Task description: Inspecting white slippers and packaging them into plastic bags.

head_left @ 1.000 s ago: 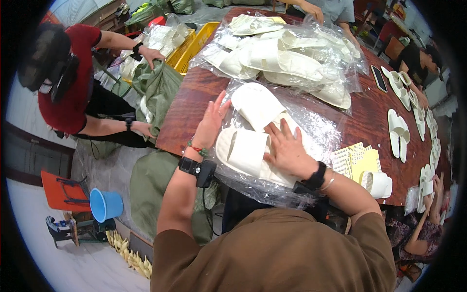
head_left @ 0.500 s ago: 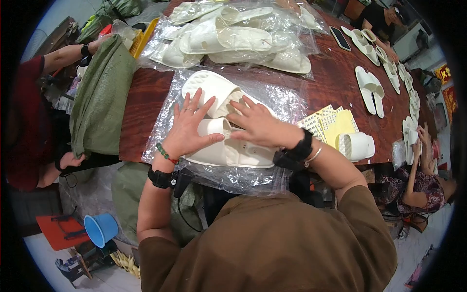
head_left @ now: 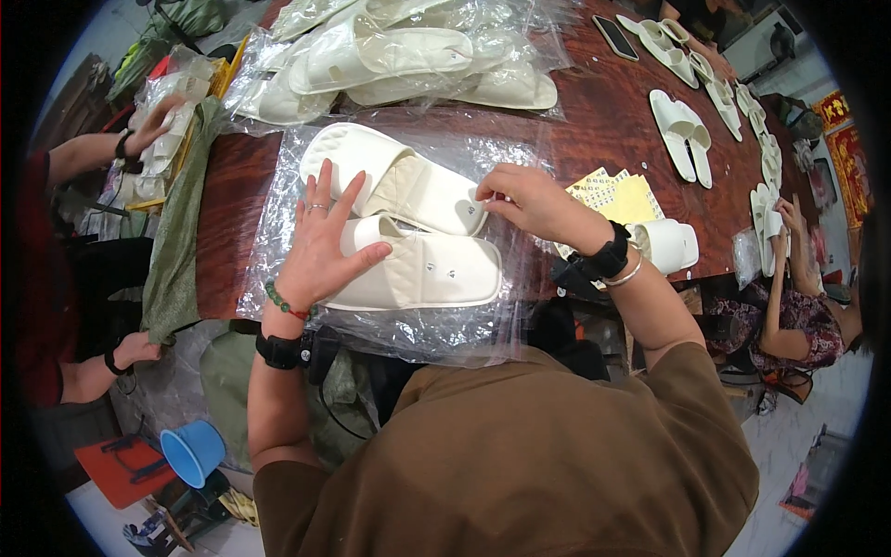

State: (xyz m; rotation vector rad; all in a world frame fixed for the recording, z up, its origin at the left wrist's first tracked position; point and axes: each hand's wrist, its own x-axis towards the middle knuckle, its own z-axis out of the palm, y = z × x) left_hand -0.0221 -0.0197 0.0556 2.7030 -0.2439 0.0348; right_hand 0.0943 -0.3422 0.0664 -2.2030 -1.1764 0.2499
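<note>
Two white slide slippers lie side by side on a clear plastic bag in front of me, the far slipper slanted beside the near slipper. My left hand rests across their straps, fingers spread and thumb out. My right hand is at the heel of the far slipper, its fingers curled in and the fingertips drawn together. Whatever may be between those fingertips is too small to make out. Small round marks show on both insoles near the heels.
Bagged white slippers are heaped behind. Yellow sticker sheets and a single slipper sit to the right, near another pair and a phone. At left a co-worker holds a green sack; others work along the right side.
My right hand has slid from the straps to the far slipper's heel, its fingers now curled. My left hand stays spread on the slippers. The co-worker's sack at left has dropped lower.
</note>
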